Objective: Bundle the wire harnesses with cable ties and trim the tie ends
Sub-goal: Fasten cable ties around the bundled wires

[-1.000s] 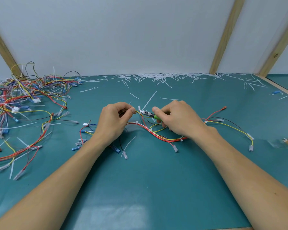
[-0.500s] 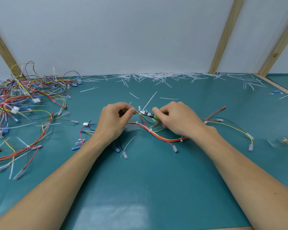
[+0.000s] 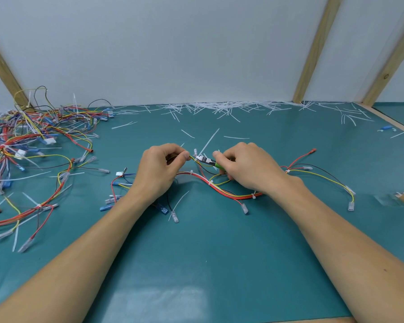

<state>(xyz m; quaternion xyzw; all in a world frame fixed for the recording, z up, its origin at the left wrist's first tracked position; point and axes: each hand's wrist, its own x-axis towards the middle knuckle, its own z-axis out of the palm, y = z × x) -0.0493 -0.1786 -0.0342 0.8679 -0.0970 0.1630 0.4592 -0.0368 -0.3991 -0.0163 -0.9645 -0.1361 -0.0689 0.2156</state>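
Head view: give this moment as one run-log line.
phase: trimming | left hand: pinches harness | right hand: holds green-handled cutters | surface: teal mat

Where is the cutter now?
In the head view the cutter is at centre, gripped by the right hand, its tip near the left hand.

A teal mat (image 3: 208, 264) is covering the table, a white wall (image 3: 173, 47) is standing behind it, and slanted wooden posts (image 3: 317, 50) are leaning against that wall.

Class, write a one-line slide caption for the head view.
Left hand pinches the wire harness while right hand brings green-handled cutters to it on the teal mat.
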